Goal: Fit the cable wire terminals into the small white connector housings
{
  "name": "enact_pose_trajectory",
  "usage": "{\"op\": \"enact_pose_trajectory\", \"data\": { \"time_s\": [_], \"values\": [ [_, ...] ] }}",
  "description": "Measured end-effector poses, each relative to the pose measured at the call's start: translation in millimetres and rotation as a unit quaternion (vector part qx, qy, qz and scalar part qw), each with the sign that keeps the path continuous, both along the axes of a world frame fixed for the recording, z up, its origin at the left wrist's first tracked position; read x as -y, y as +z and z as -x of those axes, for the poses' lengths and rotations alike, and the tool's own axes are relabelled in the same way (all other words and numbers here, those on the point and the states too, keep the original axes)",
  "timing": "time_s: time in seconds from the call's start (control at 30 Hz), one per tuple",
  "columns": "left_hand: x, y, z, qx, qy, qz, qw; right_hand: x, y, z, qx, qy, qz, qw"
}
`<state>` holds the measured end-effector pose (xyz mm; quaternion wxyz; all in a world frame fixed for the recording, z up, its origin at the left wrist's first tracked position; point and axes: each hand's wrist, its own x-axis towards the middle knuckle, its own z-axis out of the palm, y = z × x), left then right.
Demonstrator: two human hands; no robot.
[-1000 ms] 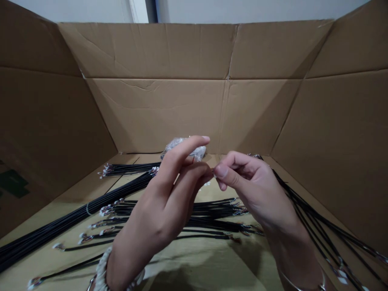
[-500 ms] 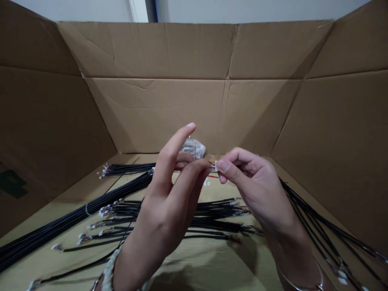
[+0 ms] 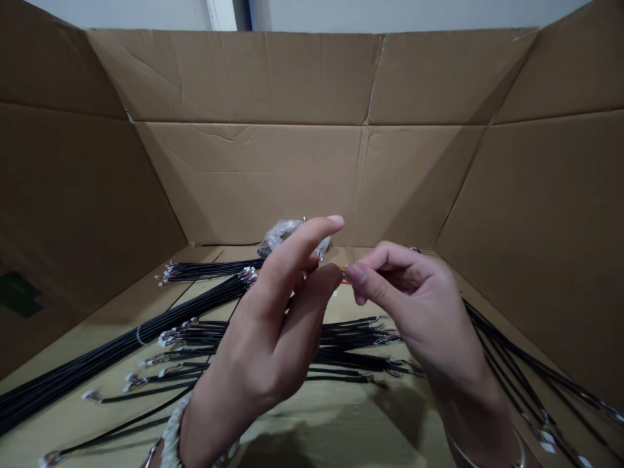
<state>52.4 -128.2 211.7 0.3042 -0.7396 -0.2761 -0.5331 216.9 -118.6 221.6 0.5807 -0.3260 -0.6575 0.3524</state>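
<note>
A small wire connector, mostly hidden, pinched in my right grip between thumb and forefinger; my left grip curled just beside it, its hold unclear. Black wire harnesses lie below in a cardboard carton. Risk: a slackened pinch could drop the connector among them.

Cable bundles on the carton floor, a plastic bag behind them.
</note>
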Motion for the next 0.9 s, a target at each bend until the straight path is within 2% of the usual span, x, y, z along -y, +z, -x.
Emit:
{"op": "enact_pose_trajectory", "data": {
  "time_s": [0.1,0.23,0.37,0.5,0.63,0.77,0.9],
  "values": [
    [4,1.9,2,-0.005,-0.002,0.011,1.0,6,2.5,-2,0.008,-0.021,-0.008,1.0],
    [9,2.3,5,-0.002,-0.02,0.067,0.998,13,3.1,-7,0.033,-0.037,-0.032,0.998],
    [10,2.6,6,0.006,-0.037,0.081,0.996,14,0.0,-13,0.055,-0.022,-0.119,0.991],
    [12,3.5,7,-0.003,-0.04,0.075,0.996,11,-0.7,-16,0.093,-0.015,-0.217,0.972],
    [14,5.0,8,-0.014,-0.045,0.08,0.996,11,-2.0,-15,0.107,-0.022,-0.279,0.954],
    [15,6.5,7,-0.01,-0.037,0.072,0.997,11,-7.0,-11,0.091,-0.033,-0.308,0.947],
    [16,7.3,4,-0.03,-0.037,0.059,0.997,12,-9.1,-8,0.07,-0.016,-0.307,0.949]
  ]
}}
